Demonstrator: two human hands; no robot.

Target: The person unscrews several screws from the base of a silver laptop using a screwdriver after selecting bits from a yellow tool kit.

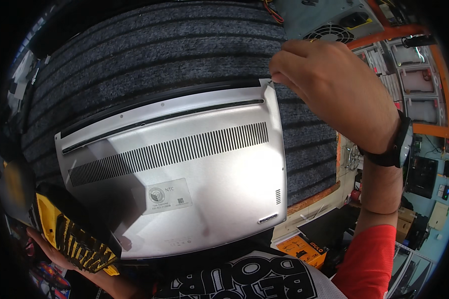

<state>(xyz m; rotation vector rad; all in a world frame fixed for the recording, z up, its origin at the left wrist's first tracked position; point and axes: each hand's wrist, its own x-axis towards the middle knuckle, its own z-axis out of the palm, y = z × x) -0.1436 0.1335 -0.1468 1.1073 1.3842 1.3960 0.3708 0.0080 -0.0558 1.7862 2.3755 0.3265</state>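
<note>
A silver laptop [219, 199] lies underside up, its long vent grille across the far half and a pale label near the middle. At its far right corner is my right hand [314, 70], thumb and fingers pinched together right at the edge. Whatever sits between those fingertips, if anything, is too small or hidden to make out. My left hand [52, 251], partly covered, grips a black-and-yellow tool case [72, 236] at the lower left. Rows of slots with small dark pieces show in the case, which overlaps the laptop's near left corner in this view.
Under the laptop spreads a dark grey ribbed mat [184, 55] with a wooden edge [314, 198] at the right. A grey metal box with a fan grille [329, 34] stands at the back right. An orange box [302, 249] is below, and shelves [416, 79] line the right.
</note>
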